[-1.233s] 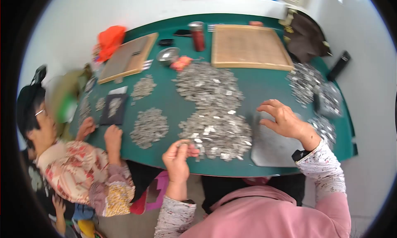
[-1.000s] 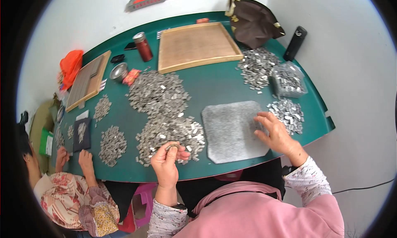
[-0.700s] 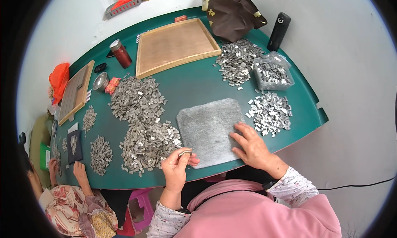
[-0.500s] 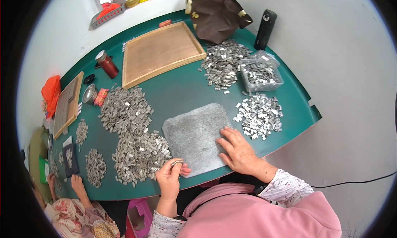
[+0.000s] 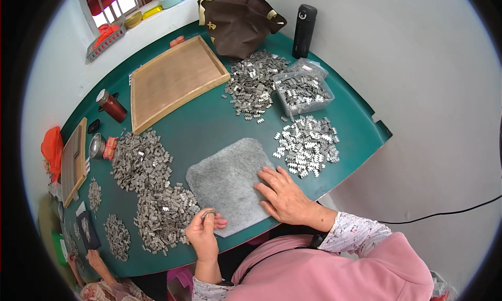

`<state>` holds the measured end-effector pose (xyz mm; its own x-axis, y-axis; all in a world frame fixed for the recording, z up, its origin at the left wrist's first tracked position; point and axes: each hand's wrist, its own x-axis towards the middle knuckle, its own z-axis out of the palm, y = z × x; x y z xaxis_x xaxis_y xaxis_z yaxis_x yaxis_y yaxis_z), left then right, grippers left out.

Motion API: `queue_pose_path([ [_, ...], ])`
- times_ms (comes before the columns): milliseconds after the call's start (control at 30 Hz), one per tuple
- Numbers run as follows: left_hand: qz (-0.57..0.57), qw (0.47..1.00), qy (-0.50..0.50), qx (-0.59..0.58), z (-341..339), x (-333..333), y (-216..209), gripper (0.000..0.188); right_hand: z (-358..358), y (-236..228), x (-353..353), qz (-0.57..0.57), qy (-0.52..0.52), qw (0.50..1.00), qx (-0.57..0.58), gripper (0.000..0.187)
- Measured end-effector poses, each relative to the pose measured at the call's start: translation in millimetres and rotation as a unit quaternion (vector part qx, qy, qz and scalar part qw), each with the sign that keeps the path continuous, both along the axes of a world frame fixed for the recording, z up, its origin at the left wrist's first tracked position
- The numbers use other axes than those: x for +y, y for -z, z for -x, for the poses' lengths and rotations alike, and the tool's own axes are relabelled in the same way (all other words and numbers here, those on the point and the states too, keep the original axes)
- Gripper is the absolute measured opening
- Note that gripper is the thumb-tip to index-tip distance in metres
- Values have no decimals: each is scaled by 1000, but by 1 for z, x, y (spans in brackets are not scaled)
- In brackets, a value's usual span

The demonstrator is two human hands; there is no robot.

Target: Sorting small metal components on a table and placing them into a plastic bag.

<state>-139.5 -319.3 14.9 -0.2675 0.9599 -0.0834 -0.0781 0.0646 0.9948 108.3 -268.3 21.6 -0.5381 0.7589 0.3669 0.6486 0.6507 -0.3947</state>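
Note:
A grey felt mat [image 5: 225, 178] lies on the green table by its near edge. My right hand [image 5: 285, 196] rests on the mat's right side, fingers stretched out and holding nothing. At the mat's lower left corner, my left hand [image 5: 205, 234] pinches a small curved metal piece [image 5: 208, 213] between thumb and forefinger; its exact kind is too small to tell. Left of the mat spreads a large heap of small grey metal pieces [image 5: 164, 215] with toothed edges. Shinier pieces of similar shape form another pile [image 5: 308, 144] to the right.
Farther back are a wooden tray [image 5: 178, 79], a clear plastic box [image 5: 303, 92] of metal pieces, a brown bag [image 5: 240, 26], a black bottle [image 5: 304, 32] and a red flask [image 5: 111, 106]. A co-worker's hand [image 5: 97, 260] is at the lower left, beside a dark pad [image 5: 90, 233].
The view has turned, so the table's things sit farther left in the picture. Both hands keep nearly the same places at the mat; the left still pinches the metal piece.

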Motion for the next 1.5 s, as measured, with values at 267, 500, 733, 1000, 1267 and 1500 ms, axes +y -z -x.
queue_pose_path([
  [267,-57,997,48,13,-21,-4,-3,15,-37,-39,58,-82,55,995,-17,43],
  [500,-52,996,62,27,-23,-1,3,15,-68,-9,138,-74,60,989,-113,39],
  [733,-55,996,63,23,-21,-3,2,14,-83,-10,116,-72,69,993,-59,35],
  [1000,-30,998,54,15,-16,-4,4,15,-101,-73,127,-114,86,990,3,29],
  [1267,15,998,52,-10,-22,2,-2,16,-205,-74,279,47,240,970,-17,31],
  [1500,65,997,41,-11,-20,5,-9,16,-231,-57,307,104,204,969,-88,33],
])
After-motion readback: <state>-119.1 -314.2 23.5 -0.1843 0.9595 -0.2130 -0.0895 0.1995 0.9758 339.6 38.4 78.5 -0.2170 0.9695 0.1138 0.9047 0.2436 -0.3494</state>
